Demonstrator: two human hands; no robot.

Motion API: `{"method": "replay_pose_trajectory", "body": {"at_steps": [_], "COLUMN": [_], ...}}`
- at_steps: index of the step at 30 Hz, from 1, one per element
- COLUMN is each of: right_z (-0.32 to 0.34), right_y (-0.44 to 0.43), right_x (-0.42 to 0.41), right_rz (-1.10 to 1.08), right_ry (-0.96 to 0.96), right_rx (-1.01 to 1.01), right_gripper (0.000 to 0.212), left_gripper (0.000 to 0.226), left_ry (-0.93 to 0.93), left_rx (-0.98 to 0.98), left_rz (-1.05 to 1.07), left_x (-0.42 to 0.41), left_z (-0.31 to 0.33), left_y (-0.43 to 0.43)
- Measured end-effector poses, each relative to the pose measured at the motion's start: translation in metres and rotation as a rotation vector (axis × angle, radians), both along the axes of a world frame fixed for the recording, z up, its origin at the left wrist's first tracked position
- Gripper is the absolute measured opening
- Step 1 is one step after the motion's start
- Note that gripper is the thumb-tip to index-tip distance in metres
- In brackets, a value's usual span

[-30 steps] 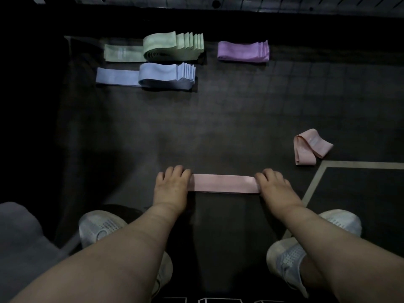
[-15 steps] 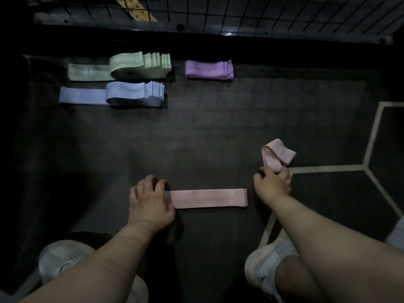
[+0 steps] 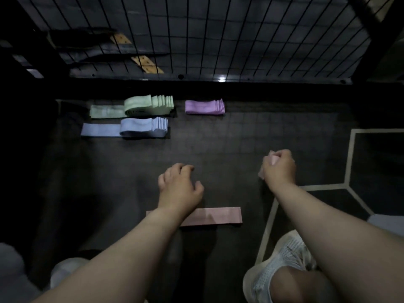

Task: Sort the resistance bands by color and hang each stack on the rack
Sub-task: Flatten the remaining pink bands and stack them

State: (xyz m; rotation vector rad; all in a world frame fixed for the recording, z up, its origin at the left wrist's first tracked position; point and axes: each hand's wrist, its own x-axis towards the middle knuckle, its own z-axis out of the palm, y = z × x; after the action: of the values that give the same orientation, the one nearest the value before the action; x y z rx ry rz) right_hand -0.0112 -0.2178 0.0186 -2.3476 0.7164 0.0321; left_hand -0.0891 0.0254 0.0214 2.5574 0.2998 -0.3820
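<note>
Crumpled pink band (image 3: 271, 160) bunched in right hand (image 3: 279, 169), fingers curled round it. Flat pink band (image 3: 218, 216) under left wrist; left hand (image 3: 180, 190) loosely curled, holding nothing. Dark mat (image 3: 218, 145) stretches ahead to green stack (image 3: 150, 103).

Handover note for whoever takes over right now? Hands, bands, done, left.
Left hand: empty, fingers loosely curled.
Right hand: grips a pink band.
A flat pink band lies on the floor under the left forearm.
Green stack, blue stack and purple stack sit by the rack.
Done: three colours stacked.
Left: stack the pinks, hang all stacks; none visible on the rack.
</note>
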Motion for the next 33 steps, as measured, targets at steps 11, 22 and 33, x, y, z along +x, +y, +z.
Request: {"method": "replay_pose_trajectory", "body": {"at_steps": [11,22,33], "right_z": [0.165,0.299,0.334], "right_y": [-0.002,0.031,0.066], "right_x": [0.027,-0.020,-0.080], "right_rz": [0.514,0.584,0.688], "right_ry": [0.061,-0.244,-0.184], "right_rx": [-0.375,0.223,1.029], "right_gripper": [0.020,0.045,0.016], "left_gripper": [0.036,0.042,0.021], "left_ry": [-0.099,-0.249,-0.456], "left_rx": [-0.223,-0.646,-0.876], "left_rz": [-0.074,-0.157,-0.097], "left_x": [0.020,0.008,-0.030], "left_z": [0.129,0.235,0.282], "left_y": [-0.033,-0.040,0.006]}}
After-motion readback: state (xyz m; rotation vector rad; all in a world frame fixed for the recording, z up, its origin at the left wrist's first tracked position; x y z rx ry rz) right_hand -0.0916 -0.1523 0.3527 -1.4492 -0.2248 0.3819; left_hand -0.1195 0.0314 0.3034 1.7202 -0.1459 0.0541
